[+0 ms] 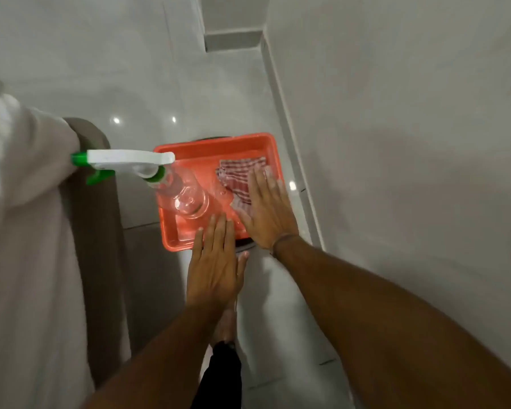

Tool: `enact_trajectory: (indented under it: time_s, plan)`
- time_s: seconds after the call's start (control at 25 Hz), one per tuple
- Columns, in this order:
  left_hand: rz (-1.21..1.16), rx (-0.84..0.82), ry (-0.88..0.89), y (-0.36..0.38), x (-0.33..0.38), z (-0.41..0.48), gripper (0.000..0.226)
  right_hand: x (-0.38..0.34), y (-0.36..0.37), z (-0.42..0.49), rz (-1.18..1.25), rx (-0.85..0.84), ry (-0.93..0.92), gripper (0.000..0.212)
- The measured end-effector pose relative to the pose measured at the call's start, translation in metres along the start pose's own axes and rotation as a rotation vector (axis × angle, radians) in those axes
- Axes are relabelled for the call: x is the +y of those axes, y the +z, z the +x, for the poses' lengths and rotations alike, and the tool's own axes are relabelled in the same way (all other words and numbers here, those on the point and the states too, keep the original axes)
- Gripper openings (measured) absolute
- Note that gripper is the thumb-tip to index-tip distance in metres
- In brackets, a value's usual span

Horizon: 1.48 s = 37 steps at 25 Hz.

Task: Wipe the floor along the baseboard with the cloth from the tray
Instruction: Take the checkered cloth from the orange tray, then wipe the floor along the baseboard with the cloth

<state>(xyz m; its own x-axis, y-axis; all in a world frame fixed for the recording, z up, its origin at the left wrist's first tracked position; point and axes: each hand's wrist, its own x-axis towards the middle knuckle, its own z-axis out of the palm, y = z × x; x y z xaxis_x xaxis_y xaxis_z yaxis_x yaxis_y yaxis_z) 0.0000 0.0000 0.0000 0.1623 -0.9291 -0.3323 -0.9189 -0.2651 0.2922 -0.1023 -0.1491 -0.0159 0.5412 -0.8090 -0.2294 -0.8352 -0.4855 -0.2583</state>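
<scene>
An orange-red tray [207, 150] sits on the white tiled floor close to the baseboard [295, 160] on the right. A red-and-white checked cloth [238, 175] lies folded in the tray's right half. My right hand [267, 209] is flat with fingers apart over the cloth, covering its near part; no grip shows. My left hand [216, 264] hovers flat and open over the tray's near edge, holding nothing. A clear spray bottle [183, 191] with a white and green trigger head [124, 162] stands in the tray's left half.
A bed or sofa with pale bedding [21, 216] and a brown side [98, 231] fills the left. The white wall [410, 143] rises on the right. A foot and dark trouser leg [223, 358] stand below my hands. Glossy floor [160, 69] stretches ahead to a corner.
</scene>
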Motion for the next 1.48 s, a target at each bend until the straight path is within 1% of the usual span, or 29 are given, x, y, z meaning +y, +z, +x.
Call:
enact_trajectory:
  time_s: [0.08,0.12,0.2,0.32,0.4,0.48,0.6,0.72,0.8,0.88,0.96,1.04,1.12,1.24,1.36,1.48]
  plan:
    - [-0.052,0.031,0.000,0.020,-0.016,0.027,0.074,0.003,0.028,0.045,-0.041,-0.038,-0.005,0.090]
    - [-0.050,0.065,0.003,0.030,-0.023,0.037,0.072,0.007,0.038,0.063,-0.074,-0.068,-0.003,0.094]
    - [-0.037,0.143,0.038,0.045,-0.028,0.041,0.070,0.012,0.053,0.082,-0.065,-0.119,-0.026,0.098]
    - [-0.041,0.208,0.075,0.056,-0.032,0.043,0.069,0.015,0.073,0.086,-0.024,-0.103,-0.035,0.084]
    - [-0.016,0.218,0.065,0.057,-0.035,0.046,0.069,0.014,0.075,0.090,0.017,-0.099,-0.023,0.078]
    - [-0.032,0.192,0.040,0.056,-0.033,0.048,0.072,0.010,0.070,0.093,0.114,-0.086,0.017,0.073]
    - [-0.017,0.133,0.017,0.050,-0.030,0.047,0.076,0.009,0.048,0.085,0.352,-0.013,0.080,0.067]
    - [0.061,0.103,0.031,0.040,-0.019,0.031,0.078,0.007,0.011,0.048,0.502,0.128,0.043,0.064]
    - [0.070,0.077,0.025,0.038,-0.004,0.006,0.080,0.007,-0.011,-0.001,0.564,0.220,0.009,0.060]
    - [0.061,0.083,0.014,0.043,0.011,-0.024,0.080,0.008,-0.020,-0.064,0.596,0.254,0.013,0.061]
    - [0.059,0.107,0.016,0.056,0.029,-0.062,0.080,0.016,-0.016,-0.136,0.604,0.236,0.028,0.063]
    - [0.086,0.094,0.016,0.080,0.043,-0.096,0.081,0.033,0.009,-0.197,0.581,0.152,0.066,0.066]
    - [0.130,0.038,0.024,0.117,0.053,-0.122,0.082,0.054,0.050,-0.245,0.536,0.028,0.133,0.065]
    - [0.105,-0.031,0.025,0.174,0.063,-0.143,0.084,0.084,0.110,-0.284,0.486,-0.109,0.222,0.062]
    - [0.080,-0.074,0.044,0.240,0.064,-0.138,0.086,0.116,0.178,-0.284,0.421,-0.147,0.234,0.063]
    - [0.065,-0.046,0.048,0.304,0.053,-0.106,0.086,0.145,0.243,-0.247,0.336,-0.036,0.218,0.067]
